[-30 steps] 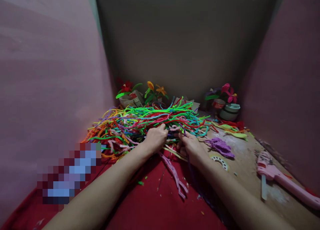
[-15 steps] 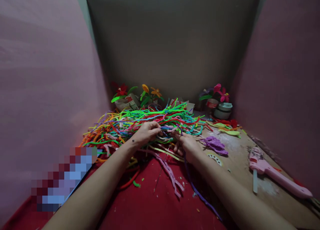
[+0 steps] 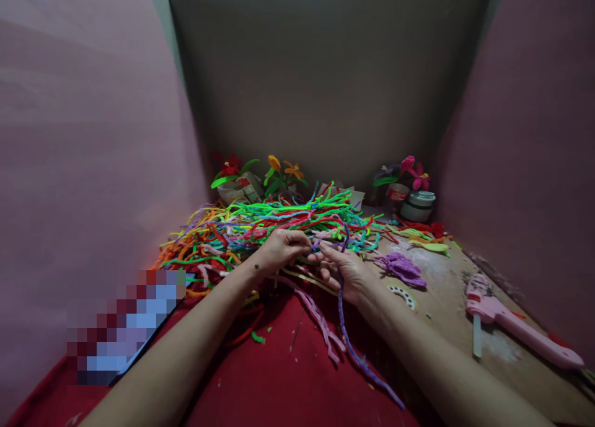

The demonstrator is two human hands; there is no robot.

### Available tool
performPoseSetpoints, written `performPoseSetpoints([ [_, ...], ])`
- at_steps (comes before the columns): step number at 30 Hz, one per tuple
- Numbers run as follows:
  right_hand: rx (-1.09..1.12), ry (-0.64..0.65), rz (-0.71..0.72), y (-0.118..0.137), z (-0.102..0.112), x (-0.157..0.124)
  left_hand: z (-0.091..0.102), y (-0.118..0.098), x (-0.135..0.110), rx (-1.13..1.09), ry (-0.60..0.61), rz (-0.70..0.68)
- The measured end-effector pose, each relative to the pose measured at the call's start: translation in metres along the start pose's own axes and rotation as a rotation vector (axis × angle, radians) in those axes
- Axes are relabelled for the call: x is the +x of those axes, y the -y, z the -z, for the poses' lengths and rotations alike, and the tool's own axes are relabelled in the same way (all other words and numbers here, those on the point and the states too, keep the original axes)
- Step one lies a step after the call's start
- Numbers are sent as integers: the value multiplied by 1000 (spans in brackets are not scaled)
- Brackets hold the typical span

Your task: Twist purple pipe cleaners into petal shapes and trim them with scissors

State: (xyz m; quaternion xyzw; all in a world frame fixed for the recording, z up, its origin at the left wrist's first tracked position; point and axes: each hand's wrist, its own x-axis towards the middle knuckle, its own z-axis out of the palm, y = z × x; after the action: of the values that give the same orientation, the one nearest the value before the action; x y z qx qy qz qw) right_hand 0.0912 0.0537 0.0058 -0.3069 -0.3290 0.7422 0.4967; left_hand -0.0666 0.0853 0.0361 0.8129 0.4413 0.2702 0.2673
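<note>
Between my two hands runs a purple pipe cleaner (image 3: 343,309), its long tail hanging down past my right wrist onto the red cloth. My left hand (image 3: 281,250) pinches it between thumb and fingertips. My right hand (image 3: 341,267) grips it close by, thumb and forefinger together, the other fingers curled. Just behind my hands spreads a large tangled pile of pipe cleaners (image 3: 279,215) in green, red, orange, pink and blue. Under my hands, a pink twisted bundle of pipe cleaners (image 3: 320,325) pokes out toward me.
A pink glue gun (image 3: 515,331) lies at right on cardboard (image 3: 446,297). Near it are a purple bundle (image 3: 402,269) and a white ring with holes (image 3: 400,297). Pipe-cleaner flowers (image 3: 283,170) and a lidded jar (image 3: 417,206) stand at the back. A blurred-out device (image 3: 134,331) lies left.
My hands have drawn slightly closer together and toward me. A piece of the purple pipe cleaner now stands up above my right thumb, and its tail has shifted a little left.
</note>
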Motion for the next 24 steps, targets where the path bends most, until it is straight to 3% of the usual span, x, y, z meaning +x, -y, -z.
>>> performPoseSetpoints([
  [5,34,-175,51,-6,2,5,-8,11,2,265,18,-74],
  [13,-235,-258,443,1,-8,-18,-10,29,3,604,-41,2],
  [16,-148,-115,468,24,-14,-38,-9,29,2,642,-47,30],
  [19,63,72,296,56,-12,-60,-7,29,2,639,-48,49],
  [21,240,132,218,75,-6,-72,-6,31,2,616,-46,43],
  [24,446,168,260,88,6,-81,-3,34,3,554,-13,9],
])
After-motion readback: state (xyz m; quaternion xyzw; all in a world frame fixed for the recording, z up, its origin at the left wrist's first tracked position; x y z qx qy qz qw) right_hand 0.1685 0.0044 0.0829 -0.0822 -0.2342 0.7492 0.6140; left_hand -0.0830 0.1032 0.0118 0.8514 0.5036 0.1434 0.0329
